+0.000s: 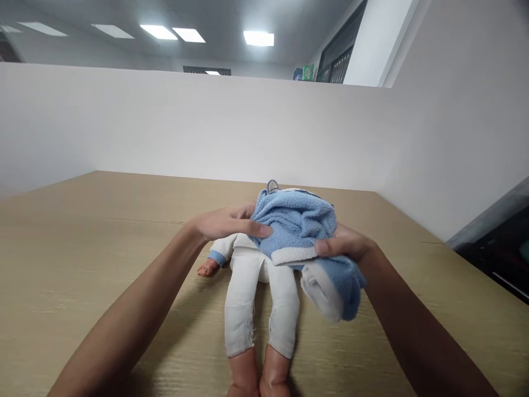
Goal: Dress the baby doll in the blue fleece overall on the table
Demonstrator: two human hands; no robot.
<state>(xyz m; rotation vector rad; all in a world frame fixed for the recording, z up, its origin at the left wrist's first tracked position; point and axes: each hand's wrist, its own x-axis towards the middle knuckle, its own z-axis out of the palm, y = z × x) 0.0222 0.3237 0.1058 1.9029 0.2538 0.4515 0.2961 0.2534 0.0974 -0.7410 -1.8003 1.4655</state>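
Observation:
A doll (256, 298) in white trousers lies on its back on the wooden table (82, 242), bare feet towards me. A fluffy blue garment (297, 226) with white trim is bunched over its chest and head, hiding them. My left hand (225, 223) grips the garment's left side, thumb on top of the fleece. My right hand (345, 245) pinches the white-edged hem on the right side, with a blue sleeve hanging below it. One small doll hand (206, 268) sticks out from a blue cuff on the left.
White partition walls (165, 127) close off the table at the back and on the right. A dark surface (500, 242) lies beyond the table's right edge.

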